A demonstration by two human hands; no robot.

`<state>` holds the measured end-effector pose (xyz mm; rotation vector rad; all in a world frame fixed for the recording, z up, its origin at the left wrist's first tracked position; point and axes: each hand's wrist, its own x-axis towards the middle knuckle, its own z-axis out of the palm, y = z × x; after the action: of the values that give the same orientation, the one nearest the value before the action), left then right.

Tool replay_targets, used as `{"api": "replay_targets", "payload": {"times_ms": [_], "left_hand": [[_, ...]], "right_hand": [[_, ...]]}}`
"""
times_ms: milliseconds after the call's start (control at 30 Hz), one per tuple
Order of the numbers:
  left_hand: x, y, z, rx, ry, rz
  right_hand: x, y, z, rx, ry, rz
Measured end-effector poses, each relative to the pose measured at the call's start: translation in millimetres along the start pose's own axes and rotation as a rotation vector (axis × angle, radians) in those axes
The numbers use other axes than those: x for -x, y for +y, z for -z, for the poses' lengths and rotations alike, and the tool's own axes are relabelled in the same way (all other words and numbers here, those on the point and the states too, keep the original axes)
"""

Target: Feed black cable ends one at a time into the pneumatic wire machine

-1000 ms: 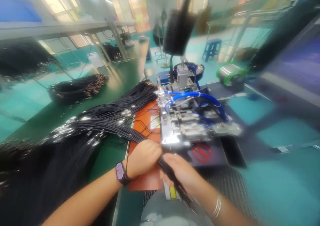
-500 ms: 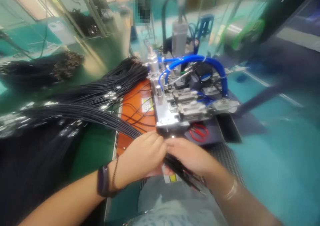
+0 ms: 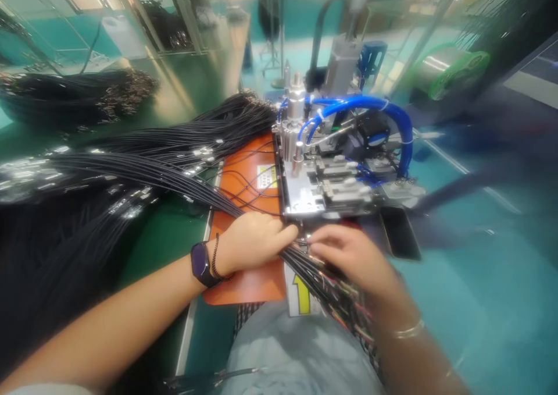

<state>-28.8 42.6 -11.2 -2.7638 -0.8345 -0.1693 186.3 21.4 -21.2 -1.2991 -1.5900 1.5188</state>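
Note:
My left hand (image 3: 255, 239), with a smartwatch and a dark bracelet on its wrist, is closed around a thick bundle of black cables (image 3: 187, 182). The bundle comes in from the left over the orange board, and its loose ends (image 3: 340, 299), with coloured wires showing, slope down to the right. My right hand (image 3: 349, 252) is just right of the left one, thumb and fingers drawn together in a pinch at the front of the metal machine (image 3: 300, 194). What is between those fingertips is too small and blurred to name.
More black cables (image 3: 218, 118) lie behind on the orange board (image 3: 253, 287). A dark phone-like slab (image 3: 400, 232) is at the machine's right. Blue air hoses (image 3: 370, 104) arch over the machine. A green-rimmed spool (image 3: 453, 69) stands farther back, and another cable heap (image 3: 74, 101) lies far left.
My hands have come apart: the right has drawn off the bundle toward the machine's front, while the left keeps hold. The cable ends now fan out more. The red-handled tool is mostly covered.

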Motion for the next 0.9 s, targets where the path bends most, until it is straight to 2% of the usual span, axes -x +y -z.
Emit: {"api": "replay_targets", "payload": {"times_ms": [133, 233, 367, 467, 600, 767, 833, 900], "left_hand": [[-1, 25, 22.6, -0.023, 0.048, 0.009], [-1, 35, 26.6, 0.073, 0.052, 0.061], [1, 27, 13.2, 0.226, -0.007, 0.206], [2, 20, 7.0, 0.237, -0.002, 0.199], [2, 20, 11.1, 0.241, -0.055, 0.212], [1, 23, 20.2, 0.425, -0.107, 0.266], [1, 23, 21.7, 0.407, -0.146, 0.291], [1, 24, 21.6, 0.36, -0.162, 0.311]], "right_hand": [[0, -2, -18, 0.083, 0.08, 0.114], [-5, -3, -26, 0.055, 0.146, 0.177], [-6, 3, -25, -0.139, 0.212, 0.137], [-3, 8, -23, -0.222, 0.28, 0.124], [2, 13, -24, -0.157, 0.358, 0.14], [2, 20, -28, -0.06, 0.342, 0.337], [2, 20, -30, -0.012, 0.331, 0.388], [2, 19, -31, 0.046, 0.374, 0.383]]}}
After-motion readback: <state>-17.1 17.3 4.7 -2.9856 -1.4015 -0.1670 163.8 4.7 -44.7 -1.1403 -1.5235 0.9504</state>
